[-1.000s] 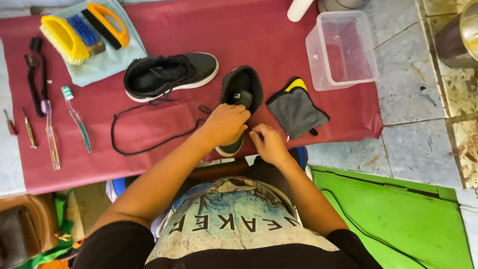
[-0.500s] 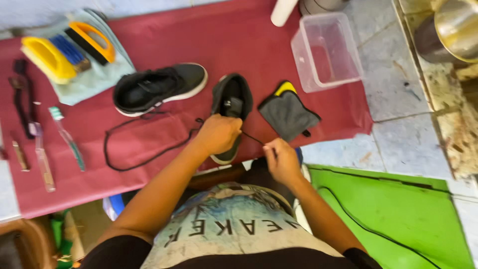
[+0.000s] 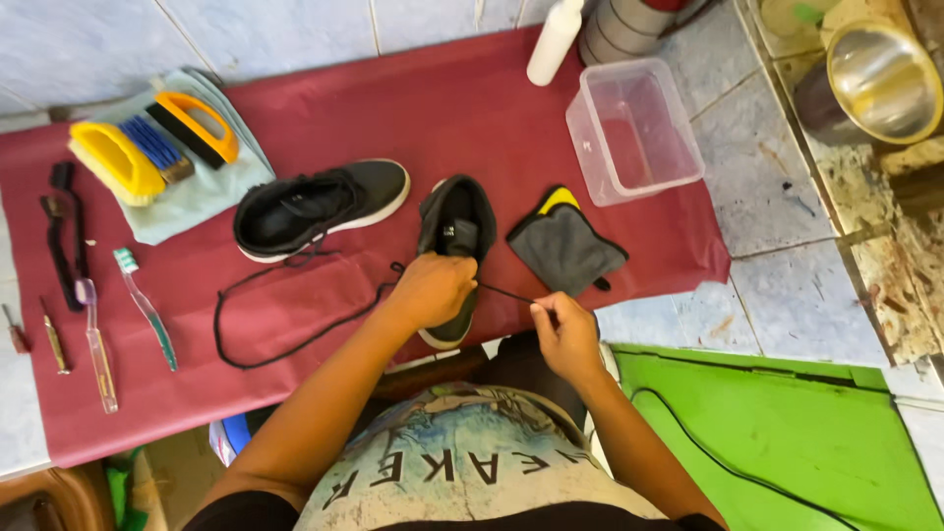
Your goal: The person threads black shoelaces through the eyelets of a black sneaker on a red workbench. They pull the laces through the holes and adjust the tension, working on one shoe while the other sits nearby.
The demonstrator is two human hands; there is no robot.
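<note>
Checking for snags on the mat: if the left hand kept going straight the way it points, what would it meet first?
Probably the grey cloth, just past the black shoe that the left hand holds.

Matt maroon cloth [image 3: 413, 108] covers the tabletop; at one o'clock a clear glossy plastic container [image 3: 634, 130]; further right a shiny metal bowl [image 3: 880, 69]; black shoes [image 3: 315, 206] look matt fabric.
</note>
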